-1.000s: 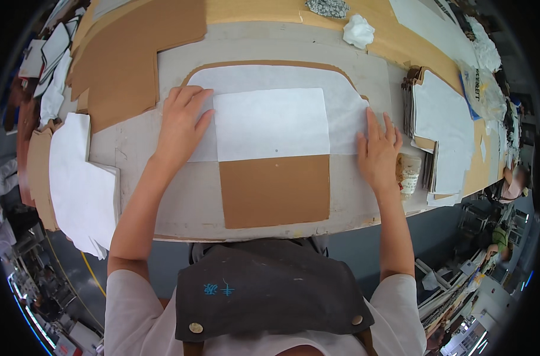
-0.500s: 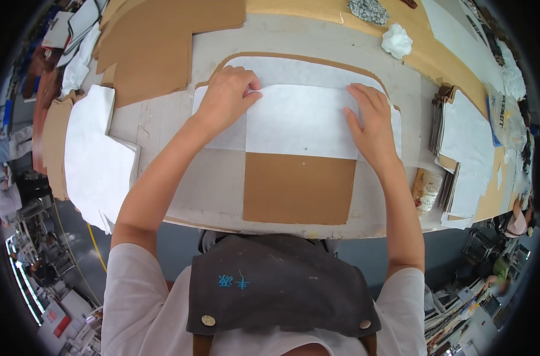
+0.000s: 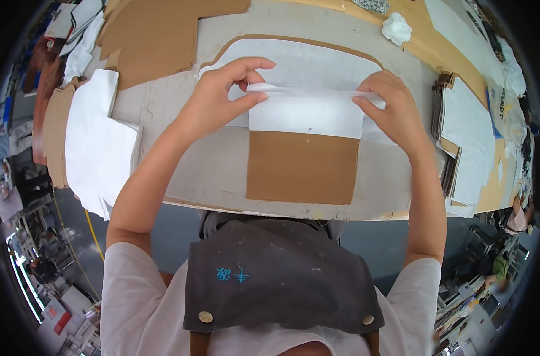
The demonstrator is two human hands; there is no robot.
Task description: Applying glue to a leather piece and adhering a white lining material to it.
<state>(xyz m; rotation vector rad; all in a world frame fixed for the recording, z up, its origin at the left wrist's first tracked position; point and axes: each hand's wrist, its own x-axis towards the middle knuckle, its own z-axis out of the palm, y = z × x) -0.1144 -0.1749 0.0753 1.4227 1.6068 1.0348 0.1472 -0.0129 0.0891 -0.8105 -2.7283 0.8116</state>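
Observation:
A white sheet (image 3: 305,115), cloth or paper, lies over a brown board-like piece (image 3: 302,169) on the table before me. The brown shows below it as a bare rectangle and along the curved far edge. Across the sheet's middle runs a raised, slightly wrinkled fold. My left hand (image 3: 222,95) pinches the fold's left end between thumb and a curled finger, with the index finger lifted and stretched over it. At the right end, my right hand (image 3: 394,107) grips the fold between thumb and fingers. Some of its fingertips are hidden.
White cut sheets (image 3: 92,142) are stacked at the left, below large brown pieces (image 3: 154,47). A pile of white-faced pieces (image 3: 469,124) stands at the right, beside a clear plastic bag (image 3: 507,121). Crumpled white paper (image 3: 396,28) lies at the far right.
Both hands have closed on the sheet's folded edge and pulled it up into a wrinkled ridge. The right hand has moved outward. The view has shifted, so the table sits higher.

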